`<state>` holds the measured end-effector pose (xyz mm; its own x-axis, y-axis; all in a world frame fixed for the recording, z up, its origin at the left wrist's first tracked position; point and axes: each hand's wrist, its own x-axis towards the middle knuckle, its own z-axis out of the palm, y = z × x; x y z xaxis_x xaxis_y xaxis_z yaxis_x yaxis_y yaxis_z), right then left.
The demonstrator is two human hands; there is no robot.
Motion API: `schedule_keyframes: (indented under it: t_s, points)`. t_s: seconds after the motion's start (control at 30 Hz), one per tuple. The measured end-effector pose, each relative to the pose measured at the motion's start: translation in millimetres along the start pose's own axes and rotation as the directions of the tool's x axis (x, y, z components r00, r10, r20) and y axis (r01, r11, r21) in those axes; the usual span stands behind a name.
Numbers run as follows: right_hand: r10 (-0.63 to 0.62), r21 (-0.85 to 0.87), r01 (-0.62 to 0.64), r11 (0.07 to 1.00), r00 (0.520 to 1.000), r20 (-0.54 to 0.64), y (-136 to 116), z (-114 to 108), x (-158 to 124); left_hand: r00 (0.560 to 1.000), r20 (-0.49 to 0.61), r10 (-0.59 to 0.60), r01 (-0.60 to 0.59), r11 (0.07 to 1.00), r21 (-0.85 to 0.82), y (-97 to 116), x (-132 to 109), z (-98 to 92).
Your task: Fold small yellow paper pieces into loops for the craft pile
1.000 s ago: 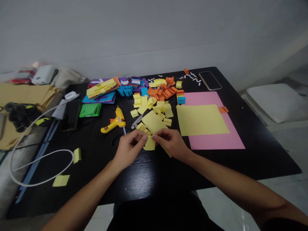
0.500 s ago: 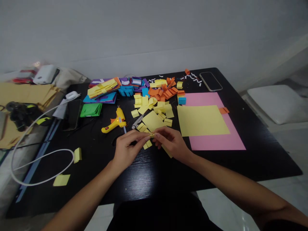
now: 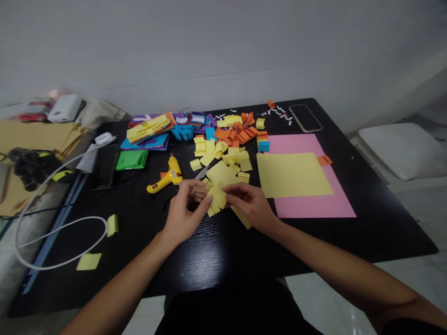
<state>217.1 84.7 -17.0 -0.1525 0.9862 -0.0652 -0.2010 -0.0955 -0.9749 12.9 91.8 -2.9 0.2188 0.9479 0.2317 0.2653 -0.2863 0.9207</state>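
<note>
Between my two hands is a small piece of yellow paper [image 3: 218, 197], its face turned toward me. My left hand [image 3: 186, 209] pinches its left edge between thumb and fingers. On the opposite edge, my right hand [image 3: 249, 204] grips it the same way. Behind it lie a larger yellow paper sheet [image 3: 221, 174] and several folded yellow pieces [image 3: 243, 177]. The scissors [image 3: 201, 172] are partly hidden behind my left hand. A yellow strip [image 3: 241, 217] sits under my right hand.
A yellow glue gun [image 3: 171, 176] lies left of the paper pieces. Yellow card [image 3: 295, 174] rests on a pink sheet [image 3: 314, 207] at right. Folded orange papers [image 3: 240, 134], a phone [image 3: 306, 118] and green papers [image 3: 132, 159] lie farther back. A white cable [image 3: 63, 223] loops at left.
The small yellow paper, seen as a thin folded piece before, now shows a wider, opened face. My hands have stayed in nearly the same place.
</note>
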Motion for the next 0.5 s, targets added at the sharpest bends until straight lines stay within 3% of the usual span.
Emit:
schedule_keyframes:
  t_s: [0.2, 0.5]
  points:
    - [-0.039, -0.132, 0.038, 0.991, 0.999, -0.003, -0.4, -0.2, 0.1, 0.988, 0.133, -0.072, 0.084, 0.993, -0.085, 3.5, 2.5, 0.5]
    - [0.026, 0.053, -0.026, 0.998, 1.000, 0.009, 4.8, 0.1, 1.2, 0.986, 0.079, -0.147, 0.158, 0.972, -0.171, -2.1, 1.2, 2.4]
